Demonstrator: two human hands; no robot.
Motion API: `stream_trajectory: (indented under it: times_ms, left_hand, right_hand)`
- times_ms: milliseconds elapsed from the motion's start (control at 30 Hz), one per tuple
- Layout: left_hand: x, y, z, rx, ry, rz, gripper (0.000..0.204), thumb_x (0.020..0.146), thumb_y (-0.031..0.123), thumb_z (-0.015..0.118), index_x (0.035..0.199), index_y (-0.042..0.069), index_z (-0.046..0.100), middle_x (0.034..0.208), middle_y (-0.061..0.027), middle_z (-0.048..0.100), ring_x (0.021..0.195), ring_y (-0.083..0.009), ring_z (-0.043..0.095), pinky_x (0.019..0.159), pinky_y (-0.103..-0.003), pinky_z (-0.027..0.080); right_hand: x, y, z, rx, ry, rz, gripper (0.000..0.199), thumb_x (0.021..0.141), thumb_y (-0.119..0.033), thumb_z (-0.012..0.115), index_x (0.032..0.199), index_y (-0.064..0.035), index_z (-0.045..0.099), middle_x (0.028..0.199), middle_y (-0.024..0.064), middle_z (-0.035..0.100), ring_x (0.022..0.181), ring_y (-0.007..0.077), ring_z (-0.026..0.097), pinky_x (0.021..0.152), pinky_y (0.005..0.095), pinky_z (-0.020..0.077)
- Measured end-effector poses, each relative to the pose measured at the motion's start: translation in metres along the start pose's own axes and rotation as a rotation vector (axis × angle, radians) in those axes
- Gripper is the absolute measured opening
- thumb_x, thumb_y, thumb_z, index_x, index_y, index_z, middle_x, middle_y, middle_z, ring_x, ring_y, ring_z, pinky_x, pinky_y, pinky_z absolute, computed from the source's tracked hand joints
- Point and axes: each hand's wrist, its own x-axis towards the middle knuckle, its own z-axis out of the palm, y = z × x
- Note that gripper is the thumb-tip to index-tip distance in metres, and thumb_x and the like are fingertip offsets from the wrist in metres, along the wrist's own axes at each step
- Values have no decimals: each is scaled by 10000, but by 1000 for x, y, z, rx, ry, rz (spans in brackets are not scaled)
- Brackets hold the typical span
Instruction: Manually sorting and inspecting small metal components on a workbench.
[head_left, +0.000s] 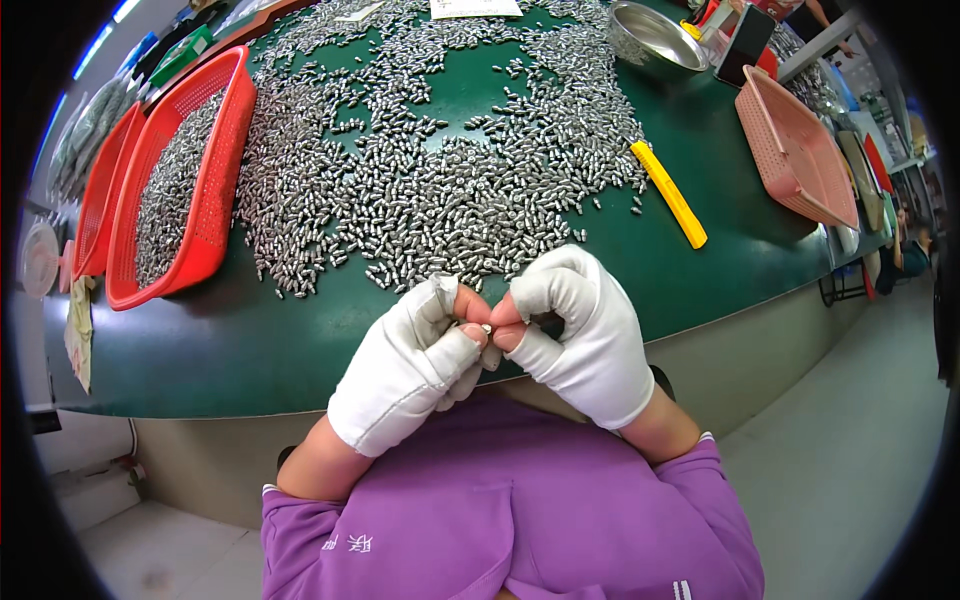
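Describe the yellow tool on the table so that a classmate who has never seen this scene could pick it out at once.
Start at the green table and find the spread of small silver metal pieces. At its right edge lies a yellow bar-shaped tool, slanting toward the pink basket. It is the only long, yellow thing among short grey pieces.

tiny metal piece (487,328) between fingertips, too small to identify

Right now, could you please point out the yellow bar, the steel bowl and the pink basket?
yellow bar (668,193), head view, middle of its length
steel bowl (655,36), head view, inner wall
pink basket (795,150), head view, mesh side wall
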Motion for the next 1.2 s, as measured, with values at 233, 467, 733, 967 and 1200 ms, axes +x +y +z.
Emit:
stream_trajectory:
  times_ms: [233, 467, 733, 967, 1200]
  left_hand:
    - [1, -1, -3, -52, -30, 36, 151, 954, 200, 517, 1037, 76, 497, 825, -19, 568, 540, -31, 411, 456, -170, 311]
    - [4, -11, -5, -235, -22, 190, 249, 918, 209, 549, 1105, 63, 473, 897, -42, 558, 557, -36, 381, 478, -166, 282]
    - [0, -6, -4, -218, -1, 106, 204, 919, 213, 563, 1063, 83, 500, 868, -15, 547, 583, -26, 383, 514, -157, 297]
    - [0, -7, -6, -244, -39, 100, 201, 922, 226, 575, 1051, 88, 507, 862, -1, 540, 621, -25, 401, 543, -152, 315]
    - [-1, -7, -3, -241, -5, 98, 193, 922, 218, 574, 1048, 86, 512, 871, 1, 543, 656, -26, 417, 574, -148, 336]
  right_hand:
    - [3, 19, -9, -344, 188, -113, 195, 657, -27, 759, 810, -107, 667, 789, 43, 597, 731, 237, 574, 627, 352, 466]
    - [8, 16, -11, -636, 48, -101, 171, 651, -106, 756, 805, -138, 689, 763, 31, 598, 716, 231, 583, 589, 350, 476]
    - [9, 14, -10, -718, -53, -158, 147, 683, -116, 725, 810, -139, 656, 756, 37, 569, 715, 247, 559, 609, 376, 466]
    - [7, 19, -11, -608, 81, -156, 139, 696, -108, 728, 809, -126, 649, 745, 45, 558, 700, 254, 552, 601, 381, 461]
    - [11, 17, -12, -716, -107, -252, 97, 696, -113, 688, 774, -139, 637, 698, 36, 553, 645, 238, 550, 541, 364, 454]
